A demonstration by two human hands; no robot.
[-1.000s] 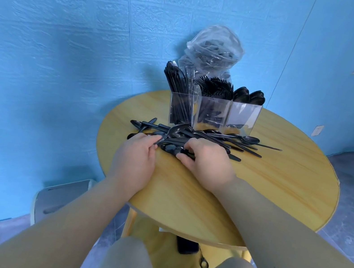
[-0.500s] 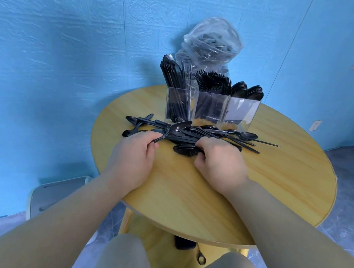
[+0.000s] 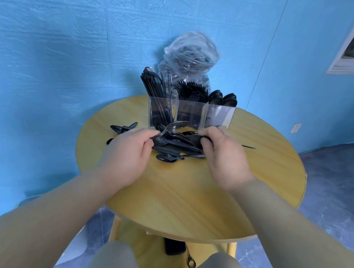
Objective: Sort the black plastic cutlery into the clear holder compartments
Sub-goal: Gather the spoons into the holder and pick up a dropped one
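The loose cutlery lies heaped between my hands, so I can pick through it: left hand pinches a spoon, right hand curls on another piece. The holder stands just beyond on the desk.

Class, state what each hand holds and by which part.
Both hands, left hand and right hand, grip black cutlery from the pile's ends; which part is unclear.
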